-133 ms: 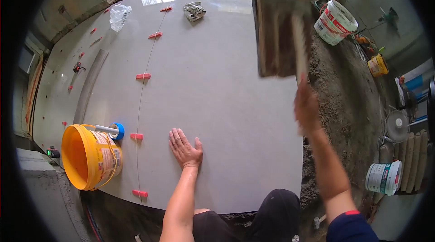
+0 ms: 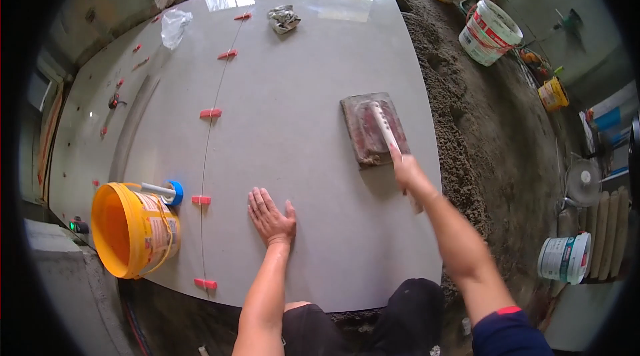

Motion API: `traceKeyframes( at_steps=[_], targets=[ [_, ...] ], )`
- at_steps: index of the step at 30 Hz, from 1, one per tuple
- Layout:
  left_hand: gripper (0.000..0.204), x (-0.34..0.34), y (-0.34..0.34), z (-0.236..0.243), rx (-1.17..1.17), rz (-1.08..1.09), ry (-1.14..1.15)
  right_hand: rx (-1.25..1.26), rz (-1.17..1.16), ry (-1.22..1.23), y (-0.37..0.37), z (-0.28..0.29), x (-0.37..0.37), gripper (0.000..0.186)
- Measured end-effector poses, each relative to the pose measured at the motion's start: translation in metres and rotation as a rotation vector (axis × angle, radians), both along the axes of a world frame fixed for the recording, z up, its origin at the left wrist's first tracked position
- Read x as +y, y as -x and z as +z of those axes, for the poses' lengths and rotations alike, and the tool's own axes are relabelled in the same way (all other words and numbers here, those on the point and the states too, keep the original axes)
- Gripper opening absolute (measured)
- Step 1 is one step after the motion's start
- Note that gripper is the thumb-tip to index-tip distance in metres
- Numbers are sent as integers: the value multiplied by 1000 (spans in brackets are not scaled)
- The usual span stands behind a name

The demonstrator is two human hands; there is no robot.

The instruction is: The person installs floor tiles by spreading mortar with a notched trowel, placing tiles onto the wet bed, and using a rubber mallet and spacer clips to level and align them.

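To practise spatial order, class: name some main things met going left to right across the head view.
Large yellow bucket, red wedge beside it, left hand, flat handled tool in the right hand, red-labelled white bucket, teal-banded white bucket.

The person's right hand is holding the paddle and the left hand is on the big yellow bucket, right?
Not quite: the left hand isn't on the yellow bucket. The head view shows it flat on the tile. The right hand does hold the paddle.
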State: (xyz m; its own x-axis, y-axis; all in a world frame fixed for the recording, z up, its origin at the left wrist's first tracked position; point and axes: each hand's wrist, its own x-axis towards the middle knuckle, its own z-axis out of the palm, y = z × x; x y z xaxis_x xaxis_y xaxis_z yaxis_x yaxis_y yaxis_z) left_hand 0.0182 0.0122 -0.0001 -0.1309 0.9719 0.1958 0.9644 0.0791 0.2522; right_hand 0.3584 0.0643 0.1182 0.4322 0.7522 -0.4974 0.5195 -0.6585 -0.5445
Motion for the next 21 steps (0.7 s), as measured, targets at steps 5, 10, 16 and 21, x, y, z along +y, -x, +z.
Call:
traceKeyframes(
  at_steps=[5, 10, 16, 21],
  targets=[
    [78, -2, 26, -11, 73, -17, 25, 292, 69, -72, 5, 132, 3, 61],
    [75, -5, 40, -8, 125, -6, -58, -34, 156, -630, 3, 128, -123, 58],
    [73, -3, 12, -22, 81, -31, -22, 224, -85, 119, -7, 36, -125, 60],
    [71, 2, 38, -16, 186, -7, -10, 412, -98, -144, 0, 154, -134, 54]
  ],
)
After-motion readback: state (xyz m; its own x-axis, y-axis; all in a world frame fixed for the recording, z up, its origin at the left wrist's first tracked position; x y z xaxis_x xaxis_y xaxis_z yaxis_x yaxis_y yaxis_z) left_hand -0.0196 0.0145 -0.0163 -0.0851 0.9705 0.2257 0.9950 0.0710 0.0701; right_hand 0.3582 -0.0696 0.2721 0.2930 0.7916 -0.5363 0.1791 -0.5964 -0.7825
